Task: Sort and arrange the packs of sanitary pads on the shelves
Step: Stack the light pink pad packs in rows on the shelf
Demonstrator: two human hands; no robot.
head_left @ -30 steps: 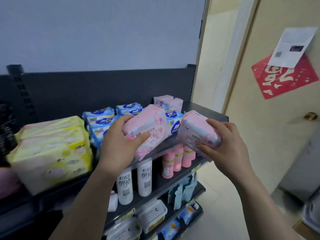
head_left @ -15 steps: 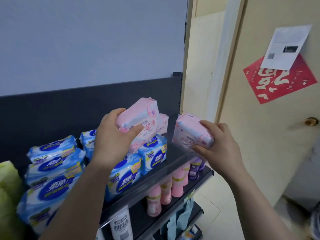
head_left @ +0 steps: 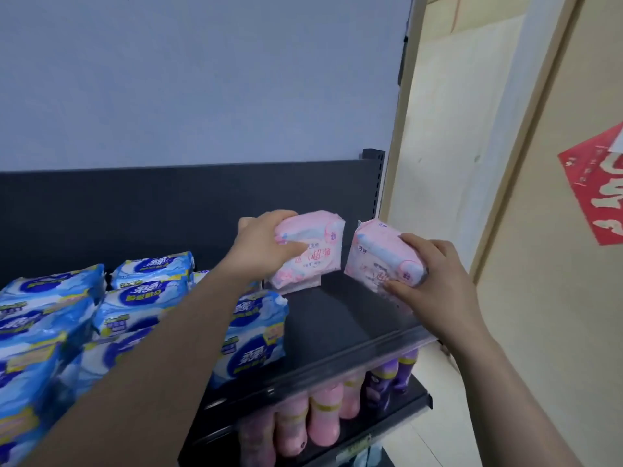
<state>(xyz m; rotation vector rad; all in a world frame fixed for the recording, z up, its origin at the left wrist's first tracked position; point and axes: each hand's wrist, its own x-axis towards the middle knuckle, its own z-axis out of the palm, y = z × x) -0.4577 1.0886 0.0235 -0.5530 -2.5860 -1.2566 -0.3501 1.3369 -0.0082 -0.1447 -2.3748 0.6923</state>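
My left hand (head_left: 261, 247) grips a pink pack of sanitary pads (head_left: 315, 251) at the back right of the dark top shelf (head_left: 337, 332), its lower edge resting on another pale pink pack (head_left: 300, 286) that is mostly hidden beneath. My right hand (head_left: 435, 281) grips a second pink pack (head_left: 381, 261) just to the right, tilted, over the shelf's right end. A narrow gap separates the two packs. Several blue-and-white packs (head_left: 141, 298) fill the shelf's left and middle part.
Pink and purple bottles (head_left: 323, 423) stand on the shelf below. The dark back panel (head_left: 168, 203) rises behind the packs. A beige door with a red paper sign (head_left: 600, 183) stands close on the right, with pale floor tiles underneath.
Both hands have carried their pink packs further in and to the right, down onto the right end of the top shelf. The view has shifted right and closer.
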